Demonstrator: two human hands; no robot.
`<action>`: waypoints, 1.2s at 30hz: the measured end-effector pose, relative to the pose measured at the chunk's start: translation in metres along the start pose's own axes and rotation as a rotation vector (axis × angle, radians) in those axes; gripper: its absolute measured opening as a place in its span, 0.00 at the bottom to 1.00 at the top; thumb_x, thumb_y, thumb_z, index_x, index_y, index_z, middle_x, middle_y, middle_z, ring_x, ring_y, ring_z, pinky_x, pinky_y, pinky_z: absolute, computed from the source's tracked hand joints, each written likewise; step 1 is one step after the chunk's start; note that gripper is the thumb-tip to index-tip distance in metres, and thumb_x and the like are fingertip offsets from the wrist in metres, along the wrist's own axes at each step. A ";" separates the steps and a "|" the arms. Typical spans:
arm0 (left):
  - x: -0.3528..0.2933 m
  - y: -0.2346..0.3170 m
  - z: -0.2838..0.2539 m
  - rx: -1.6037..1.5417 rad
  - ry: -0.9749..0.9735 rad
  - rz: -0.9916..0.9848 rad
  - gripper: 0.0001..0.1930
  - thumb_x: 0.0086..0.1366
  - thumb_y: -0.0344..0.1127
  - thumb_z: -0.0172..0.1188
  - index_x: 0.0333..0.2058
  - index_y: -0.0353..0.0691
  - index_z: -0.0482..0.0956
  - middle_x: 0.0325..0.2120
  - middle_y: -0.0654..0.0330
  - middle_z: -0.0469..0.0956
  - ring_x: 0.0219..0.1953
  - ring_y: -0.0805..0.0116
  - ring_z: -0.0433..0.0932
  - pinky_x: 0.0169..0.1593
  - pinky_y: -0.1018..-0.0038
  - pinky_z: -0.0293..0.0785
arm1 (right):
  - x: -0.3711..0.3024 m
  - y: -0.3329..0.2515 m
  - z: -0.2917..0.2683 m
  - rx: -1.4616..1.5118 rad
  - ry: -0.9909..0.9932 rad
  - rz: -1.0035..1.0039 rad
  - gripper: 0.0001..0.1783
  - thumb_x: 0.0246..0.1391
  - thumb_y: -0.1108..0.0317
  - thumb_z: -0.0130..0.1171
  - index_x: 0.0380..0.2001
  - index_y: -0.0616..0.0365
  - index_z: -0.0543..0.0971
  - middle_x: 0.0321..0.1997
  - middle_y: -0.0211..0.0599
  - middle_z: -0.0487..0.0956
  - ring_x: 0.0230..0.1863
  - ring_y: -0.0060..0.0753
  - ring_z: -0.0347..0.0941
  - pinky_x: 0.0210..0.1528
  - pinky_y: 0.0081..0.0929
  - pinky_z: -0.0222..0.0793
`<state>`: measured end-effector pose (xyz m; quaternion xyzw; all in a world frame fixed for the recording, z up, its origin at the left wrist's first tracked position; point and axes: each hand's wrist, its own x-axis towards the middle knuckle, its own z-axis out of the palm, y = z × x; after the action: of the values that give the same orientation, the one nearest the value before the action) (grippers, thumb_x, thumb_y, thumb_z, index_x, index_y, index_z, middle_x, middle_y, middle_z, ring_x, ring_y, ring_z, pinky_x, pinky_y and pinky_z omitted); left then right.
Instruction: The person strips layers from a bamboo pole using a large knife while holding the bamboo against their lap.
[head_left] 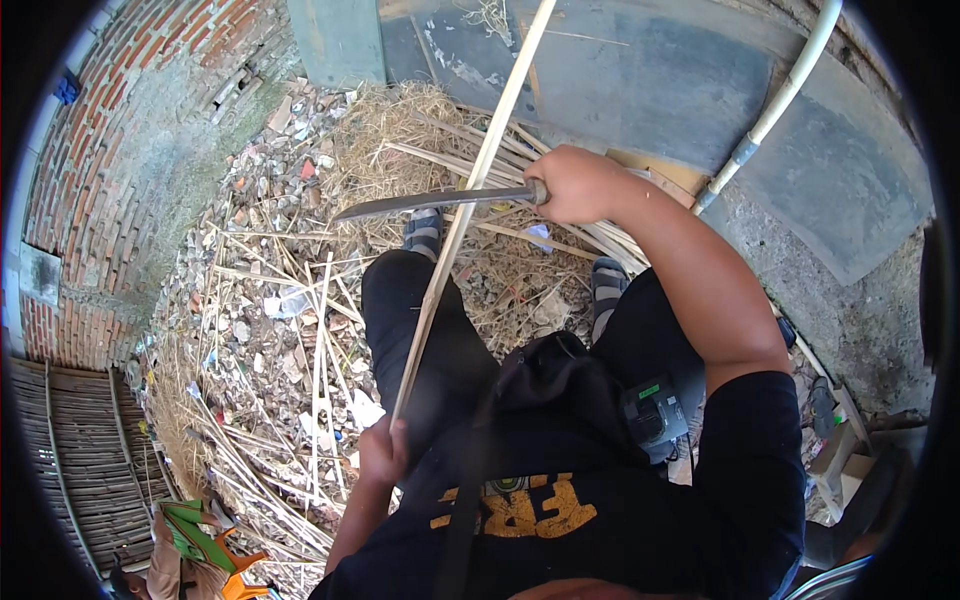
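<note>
My left hand point(382, 452) is closed around the lower end of a long pale bamboo strip point(432, 295), beside my left thigh. The strip slants up and to the right, past the top edge of the view. In my right hand point(580, 186) is the handle of a machete point(415, 204), its long dark blade pointing left. The blade crosses the strip above my left foot; whether it bites into the strip I cannot tell. My right arm reaches out, bent at the elbow.
Rubble, dry straw and loose bamboo strips point(318, 375) cover the ground. A brick wall point(110, 190) rises at left, above a slatted bamboo panel point(85, 450). Grey boards point(650, 85) and a white pipe point(785, 95) stand ahead. Another person point(170, 565) is at lower left.
</note>
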<state>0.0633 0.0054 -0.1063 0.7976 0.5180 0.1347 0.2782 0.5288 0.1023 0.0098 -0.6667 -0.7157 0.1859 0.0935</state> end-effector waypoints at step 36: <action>-0.009 0.012 0.006 0.181 0.071 0.040 0.13 0.68 0.39 0.55 0.29 0.35 0.74 0.18 0.42 0.74 0.21 0.37 0.76 0.25 0.52 0.70 | 0.006 0.033 0.008 0.071 0.240 0.003 0.13 0.41 0.66 0.63 0.33 0.59 0.81 0.29 0.49 0.81 0.35 0.57 0.78 0.40 0.46 0.74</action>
<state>0.0711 -0.0078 -0.1036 0.8244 0.5215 0.1208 0.1839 0.5558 0.1080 -0.0116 -0.6815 -0.6913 0.1304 0.2017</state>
